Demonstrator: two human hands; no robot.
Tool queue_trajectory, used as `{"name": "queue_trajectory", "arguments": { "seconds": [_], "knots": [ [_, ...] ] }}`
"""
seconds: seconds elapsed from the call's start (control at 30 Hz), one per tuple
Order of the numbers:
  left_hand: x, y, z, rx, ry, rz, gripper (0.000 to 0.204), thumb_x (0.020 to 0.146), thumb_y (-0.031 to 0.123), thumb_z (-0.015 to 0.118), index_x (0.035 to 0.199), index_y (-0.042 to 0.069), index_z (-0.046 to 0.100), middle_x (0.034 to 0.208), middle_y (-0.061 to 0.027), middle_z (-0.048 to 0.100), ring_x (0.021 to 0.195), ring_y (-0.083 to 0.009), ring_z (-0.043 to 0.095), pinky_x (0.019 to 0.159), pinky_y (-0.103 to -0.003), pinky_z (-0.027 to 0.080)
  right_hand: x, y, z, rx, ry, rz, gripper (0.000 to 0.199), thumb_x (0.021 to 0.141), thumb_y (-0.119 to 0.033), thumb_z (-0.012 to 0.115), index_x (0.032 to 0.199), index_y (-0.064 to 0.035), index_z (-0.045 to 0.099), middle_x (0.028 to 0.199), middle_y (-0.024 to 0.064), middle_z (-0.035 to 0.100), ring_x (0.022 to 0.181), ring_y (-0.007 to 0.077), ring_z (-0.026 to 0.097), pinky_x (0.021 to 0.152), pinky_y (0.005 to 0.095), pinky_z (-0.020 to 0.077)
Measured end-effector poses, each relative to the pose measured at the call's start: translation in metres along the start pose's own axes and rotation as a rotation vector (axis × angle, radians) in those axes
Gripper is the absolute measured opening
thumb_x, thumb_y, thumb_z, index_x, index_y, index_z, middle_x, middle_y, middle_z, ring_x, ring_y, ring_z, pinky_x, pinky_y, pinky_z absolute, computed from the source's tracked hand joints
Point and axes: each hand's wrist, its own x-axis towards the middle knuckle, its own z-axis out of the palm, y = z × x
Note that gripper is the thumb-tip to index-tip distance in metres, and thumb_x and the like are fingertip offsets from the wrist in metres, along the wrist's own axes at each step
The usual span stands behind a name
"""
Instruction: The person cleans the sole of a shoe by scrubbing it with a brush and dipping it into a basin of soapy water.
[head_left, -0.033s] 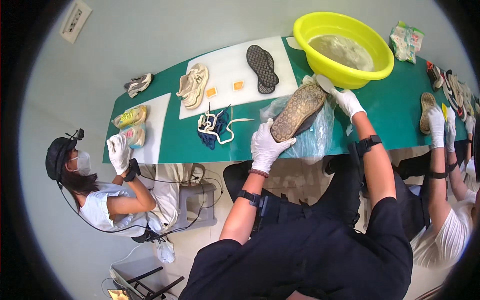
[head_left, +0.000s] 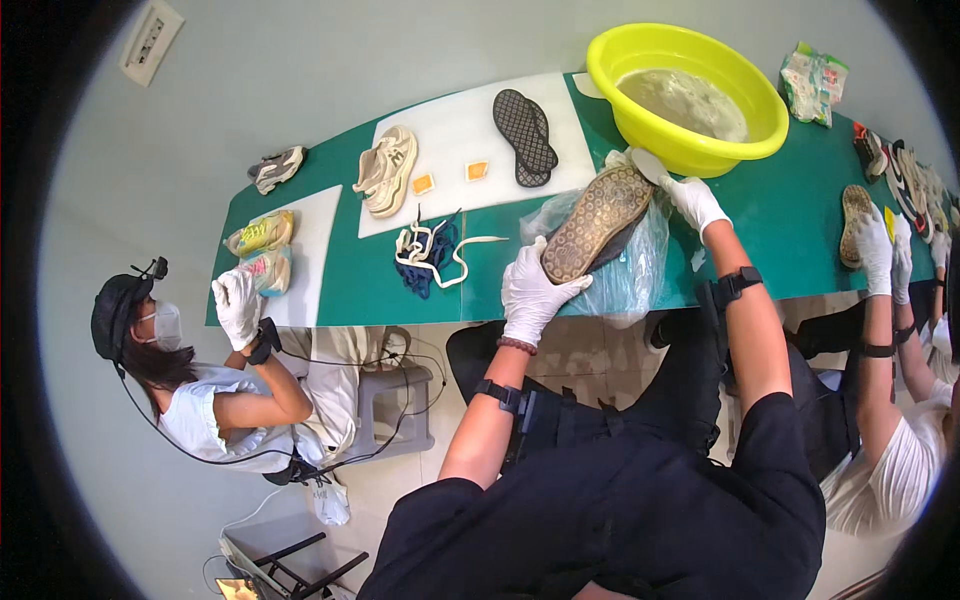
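My gloved left hand is closed on the heel end of a shoe, whose worn, brownish patterned sole faces up. A strip of the shoe's dark upper shows along its right side. Under it lies a crumpled clear plastic bag. At the toe end, my gloved right hand has its fingers closed on a small pale, rounded flat thing; its exact kind is unclear. That thing meets the tip of the sole. Left of my left hand lie white and navy shoelaces in a tangle.
A yellow basin of cloudy water stands behind my right hand. Beige shoes, dark insoles and orange packets lie on a white mat. Co-workers sit on both sides, with shoes before them.
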Motion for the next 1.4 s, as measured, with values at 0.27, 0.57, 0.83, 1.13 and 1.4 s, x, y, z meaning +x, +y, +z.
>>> {"name": "queue_trajectory", "arguments": {
  "seconds": [0.27,0.57,0.83,1.13,1.4],
  "knots": [
    [-0.002,-0.002,-0.005,0.002,0.039,-0.024,0.097,0.056,0.058,0.088,0.127,-0.001,0.057,0.112,-0.0151,0.062,0.105,-0.0334,0.062,0.092,-0.043,0.049,-0.080,-0.052,0.024,0.031,-0.159,-0.079,0.062,0.090,-0.049,0.055,0.102,0.0102,0.069,0.104,0.0347,0.067,0.106,0.0418,0.066,0.094,0.0429,0.0488],
    [-0.001,0.002,0.002,-0.024,0.022,-0.013,0.098,0.056,0.058,0.088,0.127,-0.001,0.056,0.111,-0.0155,0.063,0.103,-0.0348,0.062,0.091,-0.044,0.049,-0.031,-0.008,0.009,0.144,0.039,-0.047,0.065,0.090,-0.052,0.054,0.103,0.0090,0.071,0.095,0.0285,0.071,0.095,0.0380,0.070,0.087,0.0424,0.0513],
    [0.000,0.006,-0.007,-0.019,-0.034,-0.065,0.097,0.057,0.053,0.090,0.129,-0.001,0.054,0.118,-0.0155,0.061,0.111,-0.0334,0.061,0.095,-0.042,0.049,-0.110,-0.054,0.049,0.023,-0.152,-0.167,0.061,0.091,-0.051,0.055,0.089,0.0072,0.071,0.089,0.0305,0.068,0.092,0.0413,0.069,0.085,0.0453,0.0505],
    [0.001,0.009,-0.001,-0.018,-0.029,-0.024,0.095,0.058,0.054,0.089,0.129,0.000,0.054,0.117,-0.0152,0.061,0.109,-0.0339,0.061,0.093,-0.043,0.050,-0.041,-0.005,0.022,0.190,0.081,-0.032,0.063,0.093,-0.050,0.056,0.095,0.0112,0.070,0.088,0.0273,0.071,0.087,0.0347,0.071,0.079,0.0432,0.0517],
    [-0.001,0.003,-0.004,0.004,-0.001,-0.047,0.095,0.058,0.052,0.090,0.129,0.000,0.054,0.117,-0.0153,0.061,0.106,-0.0340,0.063,0.091,-0.043,0.051,-0.120,-0.049,0.053,0.045,-0.253,-0.171,0.062,0.092,-0.054,0.053,0.089,0.0046,0.073,0.083,0.0301,0.067,0.087,0.0412,0.070,0.082,0.0455,0.0511]
  ]
}}
